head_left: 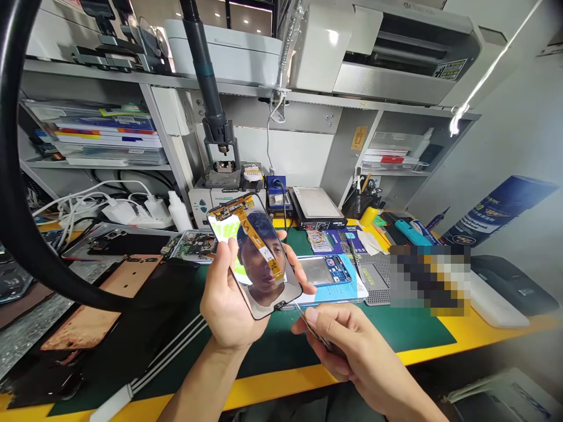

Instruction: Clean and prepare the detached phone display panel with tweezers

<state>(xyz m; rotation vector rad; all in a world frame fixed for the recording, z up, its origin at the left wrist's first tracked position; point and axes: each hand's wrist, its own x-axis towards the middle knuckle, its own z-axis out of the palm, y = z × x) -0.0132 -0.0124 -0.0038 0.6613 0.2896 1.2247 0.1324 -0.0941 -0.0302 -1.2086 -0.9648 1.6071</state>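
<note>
My left hand (231, 310) is closed around a phone screen (257, 296), holding it tilted above the mat with its mirror-like back towards me. An orange flex cable (260, 241) runs along that back, and a reflection shows in it. In my right hand (352, 343) are thin metal tweezers (313, 329), pinched between thumb and fingers. Their tips lie close to the screen's lower edge, by a small black part (280, 305); whether they touch it I cannot tell. Just behind, a blue phone frame (336, 269) rests on a light blue box (354, 291).
A green mat (422, 334) covers the yellow-edged bench. Phone parts, including a copper-coloured panel (83, 328), lie left, with a white-handled tool (116, 401) in front. Behind stand a hot plate (316, 208) and a press (220, 140). A black ring (11, 146) arcs across the left.
</note>
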